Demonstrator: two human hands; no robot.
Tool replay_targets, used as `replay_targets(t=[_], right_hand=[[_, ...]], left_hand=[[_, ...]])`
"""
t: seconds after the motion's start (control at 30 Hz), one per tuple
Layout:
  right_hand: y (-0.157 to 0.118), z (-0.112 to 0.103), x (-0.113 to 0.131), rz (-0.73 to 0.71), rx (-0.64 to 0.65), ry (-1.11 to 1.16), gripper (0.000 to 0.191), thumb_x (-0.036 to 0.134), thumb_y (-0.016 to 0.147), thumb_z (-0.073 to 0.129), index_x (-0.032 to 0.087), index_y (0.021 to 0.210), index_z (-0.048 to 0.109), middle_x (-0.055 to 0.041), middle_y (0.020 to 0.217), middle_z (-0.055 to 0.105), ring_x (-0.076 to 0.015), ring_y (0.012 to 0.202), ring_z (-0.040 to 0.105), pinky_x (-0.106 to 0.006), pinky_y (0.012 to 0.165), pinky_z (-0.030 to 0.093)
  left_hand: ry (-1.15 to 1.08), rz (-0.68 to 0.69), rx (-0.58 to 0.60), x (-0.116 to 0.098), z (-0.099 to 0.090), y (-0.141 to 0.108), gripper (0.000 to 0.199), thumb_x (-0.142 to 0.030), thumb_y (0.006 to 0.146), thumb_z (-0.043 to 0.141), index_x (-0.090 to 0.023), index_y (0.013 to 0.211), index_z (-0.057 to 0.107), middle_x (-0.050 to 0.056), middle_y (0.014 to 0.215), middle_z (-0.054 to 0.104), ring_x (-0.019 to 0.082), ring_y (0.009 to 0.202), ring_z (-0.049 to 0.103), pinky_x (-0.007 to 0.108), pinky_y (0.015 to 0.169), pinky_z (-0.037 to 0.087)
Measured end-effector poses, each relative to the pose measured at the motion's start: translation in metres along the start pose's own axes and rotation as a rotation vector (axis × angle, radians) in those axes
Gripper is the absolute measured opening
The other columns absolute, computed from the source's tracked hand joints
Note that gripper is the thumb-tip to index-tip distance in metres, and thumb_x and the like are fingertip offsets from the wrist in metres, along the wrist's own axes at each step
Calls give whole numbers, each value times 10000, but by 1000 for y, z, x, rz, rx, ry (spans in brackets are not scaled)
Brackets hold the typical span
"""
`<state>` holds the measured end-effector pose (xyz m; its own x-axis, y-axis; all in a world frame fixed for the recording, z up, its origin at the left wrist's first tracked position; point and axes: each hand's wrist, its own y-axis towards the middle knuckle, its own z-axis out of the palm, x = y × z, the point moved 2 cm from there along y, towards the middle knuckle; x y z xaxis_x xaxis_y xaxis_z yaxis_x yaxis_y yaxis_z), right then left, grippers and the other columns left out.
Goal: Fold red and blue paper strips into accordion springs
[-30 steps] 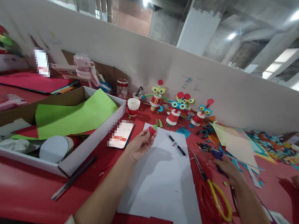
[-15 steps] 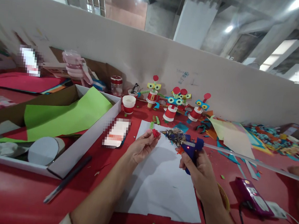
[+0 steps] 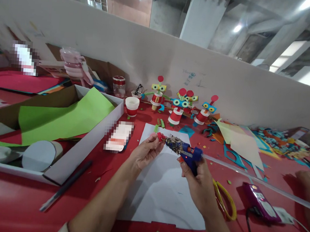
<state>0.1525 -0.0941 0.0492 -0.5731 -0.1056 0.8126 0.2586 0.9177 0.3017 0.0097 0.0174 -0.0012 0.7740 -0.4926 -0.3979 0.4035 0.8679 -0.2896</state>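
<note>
In the head view, the left hand [image 3: 147, 150] pinches a small red piece [image 3: 159, 136] between thumb and fingertips, over the white sheet [image 3: 164, 199]. The right hand [image 3: 199, 180] curls its fingers round the handle of a blue glue gun [image 3: 191, 155], nozzle at the piece.

This looks like a craft workshop in an unfinished building: bare concrete ceiling [image 3: 265, 14] and pillar [image 3: 202, 18] above, with a glue gun [image 3: 191, 155], paper scraps [image 3: 275, 139] and cup figures [image 3: 175, 115] on a red table [image 3: 6, 197].

Blue glue gun [image 3: 186, 150], tip @ red ppr [image 3: 160, 136]
</note>
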Motion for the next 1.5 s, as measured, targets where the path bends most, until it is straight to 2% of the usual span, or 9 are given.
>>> replay_targets(t=[0.2,0.53,0.77,0.9,1.07,1.2,1.27,1.33,1.5], right_hand=[[-6,4,-2,-173,-8,-207,273,346,899,508,203,1127,553,-82,1003,680,-237,909,647,-351,773,513],[-15,5,5,-500,-72,-454,291,224,908,495,204,1198,476,-88,1035,675,-231,888,669,-326,732,531],[-17,6,2,-528,-78,-470,328,164,884,500,214,1206,465,-78,1034,674,-229,904,664,-333,753,529],[-16,4,2,-389,-17,-348,266,256,904,492,219,1167,499,-72,995,681,-218,854,662,-321,720,521],[9,-18,-17,-4,-24,55,232,423,839,559,205,920,557,4,653,603,-160,581,570,-274,550,463],[48,-50,-54,357,-96,285,349,503,678,692,204,774,541,43,500,545,-133,479,506,-257,492,409],[63,-67,-76,533,-151,230,377,470,559,772,202,650,524,31,464,540,-135,453,506,-267,480,414],[75,-80,-98,609,-143,188,343,421,538,785,203,620,533,14,469,558,-144,448,519,-283,484,432],[95,-104,-140,554,-72,-232,249,394,681,643,220,540,534,-58,450,566,-240,537,599,-350,523,457]], left_hand=[[7,-4,25,1,-1,1,173,32,772,594,-121,826,654,23,763,683,71,632,643,167,653,553],[31,29,100,-1,-1,0,178,11,754,610,-126,857,659,52,826,707,88,677,654,172,664,544],[47,38,134,-1,-3,-1,160,-36,734,663,-125,866,657,74,879,722,108,714,664,187,655,538],[58,41,117,-2,-3,-3,209,-61,727,682,-145,914,643,51,847,722,106,697,662,198,673,534],[105,65,62,-5,2,-6,249,-99,707,718,-143,930,616,52,817,718,103,685,656,200,665,517],[207,200,19,-5,4,-7,332,-161,670,767,-155,936,568,61,801,727,100,668,647,206,668,486],[251,282,3,-6,3,-6,367,-187,651,784,-170,925,540,55,784,729,107,687,653,216,694,470],[268,337,-5,-6,3,-6,389,-200,637,793,-183,908,515,42,763,727,115,696,657,232,714,457],[331,414,-60,-7,5,-7,392,-210,635,786,-198,869,472,16,713,712,131,681,653,274,747,441]])
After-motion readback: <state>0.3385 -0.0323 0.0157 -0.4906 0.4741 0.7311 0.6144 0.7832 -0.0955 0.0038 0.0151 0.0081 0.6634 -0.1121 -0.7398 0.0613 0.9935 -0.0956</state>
